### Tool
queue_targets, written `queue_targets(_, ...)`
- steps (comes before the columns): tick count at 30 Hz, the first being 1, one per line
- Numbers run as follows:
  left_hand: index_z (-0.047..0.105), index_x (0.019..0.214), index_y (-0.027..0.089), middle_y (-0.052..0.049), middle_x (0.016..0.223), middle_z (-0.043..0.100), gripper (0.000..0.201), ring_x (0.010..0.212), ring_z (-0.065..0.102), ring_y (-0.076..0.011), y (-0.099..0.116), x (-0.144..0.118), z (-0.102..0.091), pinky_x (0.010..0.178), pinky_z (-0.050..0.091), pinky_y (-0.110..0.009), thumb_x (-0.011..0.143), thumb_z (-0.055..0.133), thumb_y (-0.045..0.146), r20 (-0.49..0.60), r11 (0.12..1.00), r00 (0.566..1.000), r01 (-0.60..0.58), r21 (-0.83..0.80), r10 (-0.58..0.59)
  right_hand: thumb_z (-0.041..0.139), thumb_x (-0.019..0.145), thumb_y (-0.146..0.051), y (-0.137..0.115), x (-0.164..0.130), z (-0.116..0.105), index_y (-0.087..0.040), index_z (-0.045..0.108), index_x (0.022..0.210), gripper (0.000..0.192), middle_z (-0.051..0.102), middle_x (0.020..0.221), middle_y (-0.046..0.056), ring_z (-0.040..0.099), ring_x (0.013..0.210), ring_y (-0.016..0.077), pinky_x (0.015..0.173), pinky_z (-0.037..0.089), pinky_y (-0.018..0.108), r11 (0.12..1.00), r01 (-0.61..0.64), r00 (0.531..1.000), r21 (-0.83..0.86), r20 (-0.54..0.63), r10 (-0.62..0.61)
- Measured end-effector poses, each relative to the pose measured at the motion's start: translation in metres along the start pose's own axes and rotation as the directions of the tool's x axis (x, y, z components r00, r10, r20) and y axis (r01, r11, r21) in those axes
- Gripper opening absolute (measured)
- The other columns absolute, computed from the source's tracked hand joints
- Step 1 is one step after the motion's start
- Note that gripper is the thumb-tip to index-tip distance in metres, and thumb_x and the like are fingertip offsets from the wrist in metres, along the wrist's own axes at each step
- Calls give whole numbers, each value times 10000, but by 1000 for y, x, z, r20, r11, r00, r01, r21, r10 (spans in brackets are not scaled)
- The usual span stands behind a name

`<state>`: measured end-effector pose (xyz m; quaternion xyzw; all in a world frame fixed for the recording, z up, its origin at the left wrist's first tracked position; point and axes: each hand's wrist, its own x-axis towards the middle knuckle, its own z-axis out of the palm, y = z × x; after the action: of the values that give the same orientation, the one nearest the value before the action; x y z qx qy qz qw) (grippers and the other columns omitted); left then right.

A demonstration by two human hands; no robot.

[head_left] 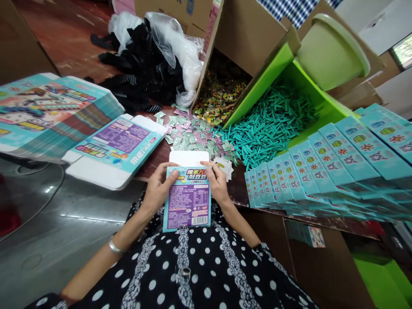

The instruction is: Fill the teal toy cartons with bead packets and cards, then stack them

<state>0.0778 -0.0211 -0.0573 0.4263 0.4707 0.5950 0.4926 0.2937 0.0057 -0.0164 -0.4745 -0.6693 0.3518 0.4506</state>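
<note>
I hold a small teal and purple printed carton (187, 201) upright against my lap, its white top flap open. My left hand (159, 187) grips its left edge and my right hand (218, 183) grips its right edge, thumbs on the front near the top. Just beyond the carton lies a pile of small pastel packets (189, 133) and, further right, a heap of teal sticks (273, 122). A few white cards (224, 165) lie next to my right hand.
A stack of flat unfolded cartons (45, 111) and one loose flat carton (112, 148) lie at left. Rows of finished teal boxes (337, 167) lean at right. Behind are a green tray (309, 75), a cardboard box of coloured beads (222, 92), black parts in plastic (144, 64) and a green stool (331, 47).
</note>
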Motion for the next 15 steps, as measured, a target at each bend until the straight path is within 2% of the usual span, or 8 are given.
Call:
queue_targets(2, 715, 912, 209, -31, 835, 700, 503, 759, 659, -206, -4, 9, -4, 653, 533, -292, 955, 723, 710, -12, 997, 999, -33, 67, 33, 527, 1102, -653, 1, 5, -2, -212, 774, 995, 517, 782, 1084, 92, 722, 1033, 259, 967, 562, 380, 998, 56, 998, -41, 27, -55)
queue_targets(4, 671, 815, 213, -39, 837, 679, 537, 800, 650, -212, -8, 17, -5, 699, 531, -300, 979, 680, 725, -38, 989, 995, -92, 118, 97, 519, 1103, -639, 3, 9, -1, -219, 688, 857, 516, 745, 1053, 89, 696, 1021, 250, 953, 543, 376, 993, 103, 995, -60, 26, -101)
queue_targets(7, 617, 895, 233, -21, 871, 663, 502, 810, 646, -199, -10, 23, -3, 735, 543, -295, 925, 780, 707, -138, 984, 977, -151, 99, 164, 632, 1046, -635, 7, 11, 5, -248, 600, 934, 404, 714, 1047, 59, 671, 934, 213, 868, 551, 342, 997, 61, 995, 39, -77, -58)
queue_targets(9, 564, 945, 250, -5, 859, 661, 555, 758, 636, -182, -8, 24, -3, 696, 545, -280, 864, 851, 718, -187, 986, 968, -159, 55, 167, 744, 965, -656, 8, 11, 10, -268, 561, 1003, 431, 701, 1023, 37, 667, 902, 200, 841, 563, 328, 989, 23, 991, 147, -134, -3)
queue_targets(11, 543, 935, 256, -17, 838, 678, 578, 691, 620, -174, 0, 24, -5, 602, 522, -263, 891, 794, 774, -129, 992, 983, -126, 30, 128, 818, 882, -700, 8, 13, 12, -271, 549, 967, 514, 667, 952, 14, 654, 886, 196, 876, 575, 341, 975, 4, 994, 221, -107, 20)
queue_targets(13, 559, 895, 253, -23, 788, 668, 562, 624, 585, -169, 15, 25, -9, 498, 464, -245, 931, 734, 787, 7, 996, 998, -63, 61, 63, 843, 836, -740, 5, 18, 9, -265, 521, 841, 574, 586, 835, -20, 588, 800, 175, 874, 577, 349, 967, -30, 999, 253, -10, 34)
queue_targets(15, 586, 847, 246, -10, 738, 632, 526, 590, 560, -163, 33, 29, -13, 446, 420, -233, 899, 804, 723, 155, 992, 988, -15, 123, -5, 854, 834, -729, 0, 26, 1, -258, 475, 739, 612, 524, 760, -40, 522, 731, 155, 829, 568, 336, 964, -81, 993, 253, 106, 56)
